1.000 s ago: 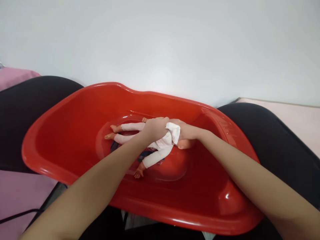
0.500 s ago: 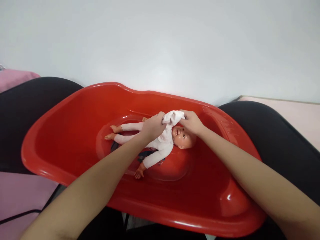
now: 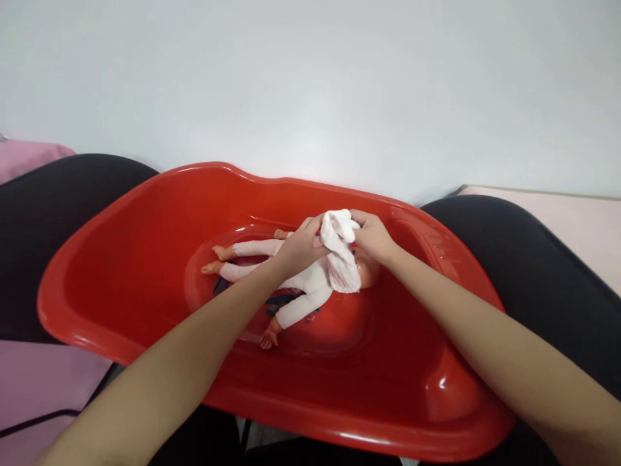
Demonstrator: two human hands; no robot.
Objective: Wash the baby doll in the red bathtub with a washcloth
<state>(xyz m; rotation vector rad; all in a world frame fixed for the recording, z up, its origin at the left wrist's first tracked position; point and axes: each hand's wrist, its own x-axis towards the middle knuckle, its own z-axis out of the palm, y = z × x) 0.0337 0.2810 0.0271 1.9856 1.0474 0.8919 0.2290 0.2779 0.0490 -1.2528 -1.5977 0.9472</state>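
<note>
A small white cloth (image 3: 342,259) is held up between my two hands, its lower end hanging over the doll's face and neck. My left hand (image 3: 305,247) grips the cloth's left side, and my right hand (image 3: 372,237) pinches its upper right edge. Below them a baby doll (image 3: 310,281) lies on its back, its body and limbs white and its hands and feet bare. Its feet point left, and its head, partly covered, is under my right hand. Around the doll is a red baby bathtub (image 3: 121,259).
Black chair-like surfaces (image 3: 63,194) stand left and right of the tub. A pale wall (image 3: 291,84) rises behind it. Pink surfaces (image 3: 39,382) show at the left, and a pale pink panel (image 3: 557,223) at the right. Something dark lies under the doll.
The cloth, bunched between my hands before, now hangs open downward and hides much of the doll's face. My left hand's fingers have loosened a little; the doll stays in place.
</note>
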